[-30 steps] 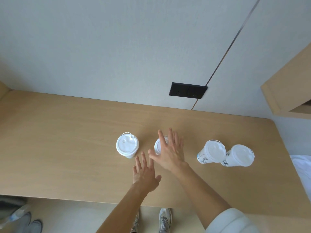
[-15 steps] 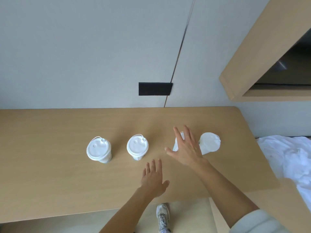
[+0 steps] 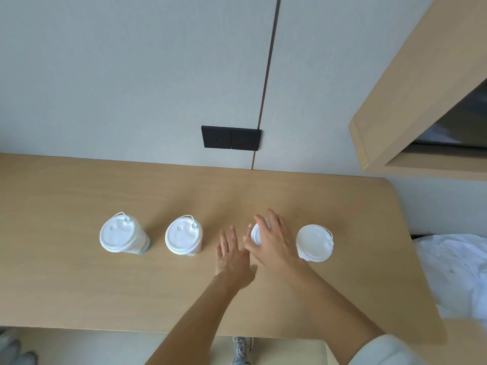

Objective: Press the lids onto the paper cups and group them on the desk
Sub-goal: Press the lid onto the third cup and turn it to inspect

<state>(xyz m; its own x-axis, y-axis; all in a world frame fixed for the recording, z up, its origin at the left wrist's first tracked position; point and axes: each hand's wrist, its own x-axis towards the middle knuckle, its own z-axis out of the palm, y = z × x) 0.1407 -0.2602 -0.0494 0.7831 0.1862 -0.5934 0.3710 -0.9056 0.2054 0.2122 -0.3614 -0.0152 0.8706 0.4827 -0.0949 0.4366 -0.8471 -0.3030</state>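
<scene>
**Reaching over the third cup in the row**

Looking down through the head camera, I see four lidded paper cups in a line across the middle of the wooden bench [image 3: 79,285], roughly parallel to its far edge. My right hand [image 3: 274,246] lies spread over the third cup [image 3: 256,234], fingers splayed and palm down, so only a sliver of its white lid shows at the left of the palm; I cannot tell whether the palm actually presses the lid or only hovers over it. My left hand [image 3: 233,256] is released, fingers loosely fanned, just beside the right hand on its left, holding nothing, and it sits between the second cup [image 3: 183,237] and the third. The leftmost cup [image 3: 120,235] stands nearest the bench's left end, close beside the second. The rightmost cup [image 3: 315,242] stands just right of my right hand, toward the bench's right edge. A black wall socket [image 3: 231,137] sits above the far edge, and white bedding [image 3: 453,270] lies past the right edge.
</scene>
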